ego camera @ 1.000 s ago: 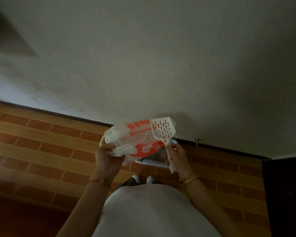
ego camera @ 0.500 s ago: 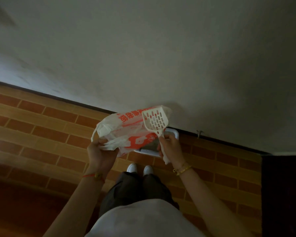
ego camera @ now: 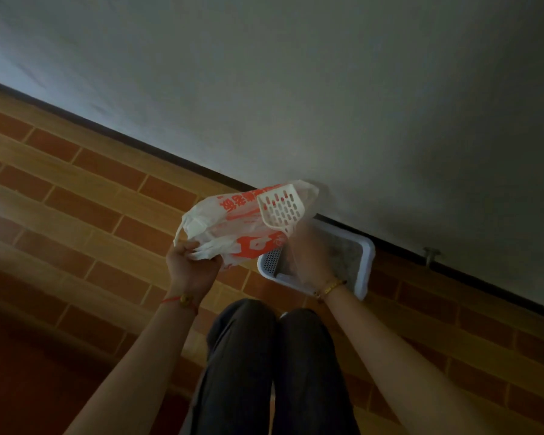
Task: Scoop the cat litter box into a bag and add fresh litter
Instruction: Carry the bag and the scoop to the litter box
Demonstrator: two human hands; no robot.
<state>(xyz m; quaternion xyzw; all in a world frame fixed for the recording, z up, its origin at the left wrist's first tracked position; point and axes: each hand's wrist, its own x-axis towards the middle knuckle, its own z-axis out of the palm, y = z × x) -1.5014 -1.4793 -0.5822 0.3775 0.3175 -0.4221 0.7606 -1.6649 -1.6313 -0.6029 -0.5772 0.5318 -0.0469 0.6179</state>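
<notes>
A white plastic bag point(ego camera: 233, 224) with orange print hangs in the air, bunched at its left end in the grip of my left hand point(ego camera: 190, 266). My right hand point(ego camera: 308, 255), blurred by motion, holds the handle of a white slotted litter scoop point(ego camera: 281, 210) whose head points up in front of the bag. Below them the white litter box point(ego camera: 366, 262) sits on the floor against the wall, grey litter showing inside. Part of the box is hidden behind my right hand and the bag.
The floor is red-brown brick-pattern tile point(ego camera: 91, 199), meeting a pale wall point(ego camera: 296, 89) along a dark baseboard. A small metal fitting point(ego camera: 431, 254) sticks out at the baseboard right of the box. My legs in dark trousers point(ego camera: 264, 365) are below the hands.
The view has dropped lower and nearer the floor, and my knees now show bent. More of the litter box is uncovered. Both hands keep their hold on bag and scoop.
</notes>
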